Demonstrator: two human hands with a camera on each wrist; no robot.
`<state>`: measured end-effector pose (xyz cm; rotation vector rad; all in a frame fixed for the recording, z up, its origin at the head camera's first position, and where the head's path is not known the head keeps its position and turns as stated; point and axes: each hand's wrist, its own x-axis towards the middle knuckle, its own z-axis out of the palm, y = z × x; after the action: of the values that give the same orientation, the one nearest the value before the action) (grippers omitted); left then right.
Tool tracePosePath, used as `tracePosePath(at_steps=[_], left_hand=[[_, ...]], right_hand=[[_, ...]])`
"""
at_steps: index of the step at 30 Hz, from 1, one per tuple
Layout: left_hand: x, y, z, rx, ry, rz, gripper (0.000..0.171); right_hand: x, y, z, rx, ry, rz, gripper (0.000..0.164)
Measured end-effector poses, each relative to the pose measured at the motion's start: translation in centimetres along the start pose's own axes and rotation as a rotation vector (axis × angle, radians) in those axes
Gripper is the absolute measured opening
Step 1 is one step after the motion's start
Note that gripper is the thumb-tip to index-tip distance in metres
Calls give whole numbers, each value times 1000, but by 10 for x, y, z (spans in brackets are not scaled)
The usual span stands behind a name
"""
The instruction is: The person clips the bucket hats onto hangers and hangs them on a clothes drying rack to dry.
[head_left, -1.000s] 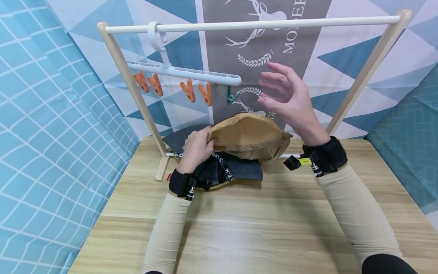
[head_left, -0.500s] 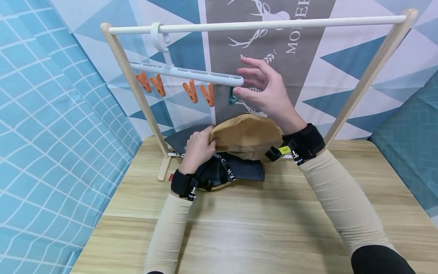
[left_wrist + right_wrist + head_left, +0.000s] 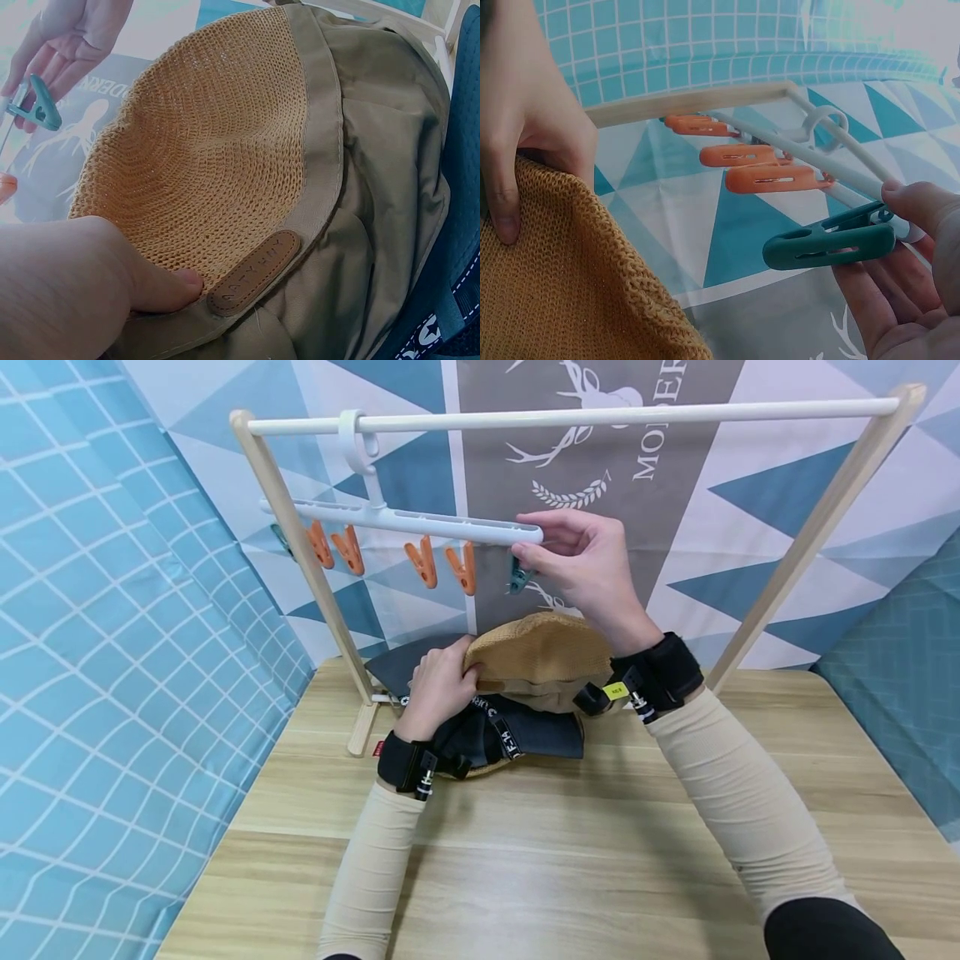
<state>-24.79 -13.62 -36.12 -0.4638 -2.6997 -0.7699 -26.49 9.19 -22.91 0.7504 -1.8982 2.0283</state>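
Note:
Near the left end of the rack, my left hand (image 3: 438,685) pinches the edge of a hat (image 3: 551,647) with a tan woven crown and khaki cloth. The left wrist view shows the thumb on the weave beside a leather patch (image 3: 253,271). My right hand (image 3: 592,560) holds the right end of a pale blue clip hanger (image 3: 435,522), thumb in front and fingers behind. Just below that grip hangs a teal clothespin (image 3: 829,244), with nothing in its jaws. Several orange clothespins (image 3: 422,562) hang farther left along the bar.
The hanger hooks over the white rod (image 3: 615,417) of a wooden-legged rack (image 3: 810,543). Beneath the tan hat, a dark blue cloth item (image 3: 543,739) with a lettered strap lies on the wooden table (image 3: 525,852). Patterned cloth (image 3: 750,493) hangs behind.
My right hand has moved left from beside the hanger to its right end and its fingers have closed there. My left hand keeps its pinch on the hat.

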Motion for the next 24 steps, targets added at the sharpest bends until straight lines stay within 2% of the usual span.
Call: tracePosePath(at_steps=[11, 24], left_hand=[[-1, 0, 0, 0, 6, 17, 21], [-2, 1, 0, 8, 21, 21, 19]], right_hand=[[-4, 2, -11, 9, 36, -22, 31], [-13, -1, -45, 57, 111, -41, 28]])
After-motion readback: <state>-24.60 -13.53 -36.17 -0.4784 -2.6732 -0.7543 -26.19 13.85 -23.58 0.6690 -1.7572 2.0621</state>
